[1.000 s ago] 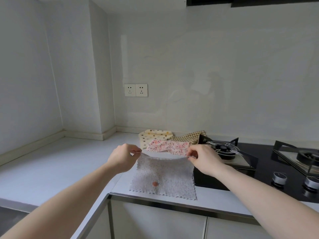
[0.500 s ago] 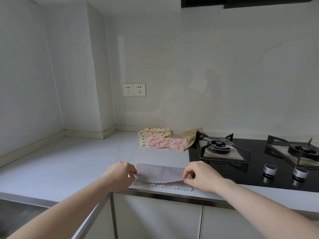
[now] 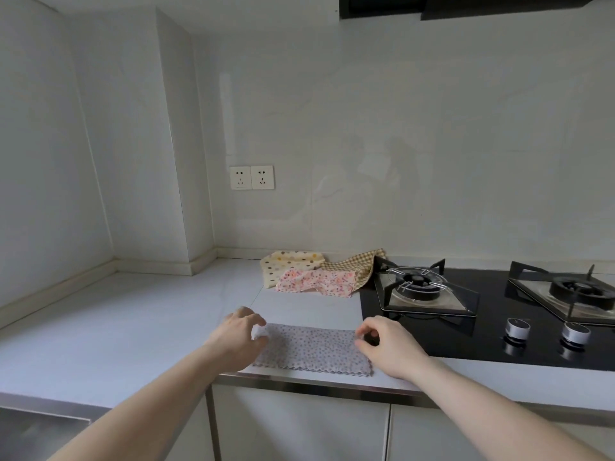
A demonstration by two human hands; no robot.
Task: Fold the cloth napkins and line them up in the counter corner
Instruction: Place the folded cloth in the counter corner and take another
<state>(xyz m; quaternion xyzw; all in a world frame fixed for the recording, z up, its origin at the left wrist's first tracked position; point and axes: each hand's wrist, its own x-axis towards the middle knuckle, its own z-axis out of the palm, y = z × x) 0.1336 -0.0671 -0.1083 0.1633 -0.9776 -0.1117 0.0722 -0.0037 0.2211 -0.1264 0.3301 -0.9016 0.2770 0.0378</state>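
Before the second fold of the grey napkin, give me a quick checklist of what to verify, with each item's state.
1. First fold done: grey napkin lies as a doubled strip along the counter's front edge. Ok.
2. Edges matched: scalloped near edge looks even, but the layers beneath cannot be seen. Cannot tell.
3. Left hand at the strip's left end, fingers curled on the cloth. Ok.
4. Right hand at the right end; whether it pinches the cloth: cannot tell.
5. Strip clear of the stove: its right end lies close to the black glass. Ok, barely.
6. Other napkins: dotted cream napkin, floral pink napkin and checked napkin lie unfolded, overlapping. Not ok.
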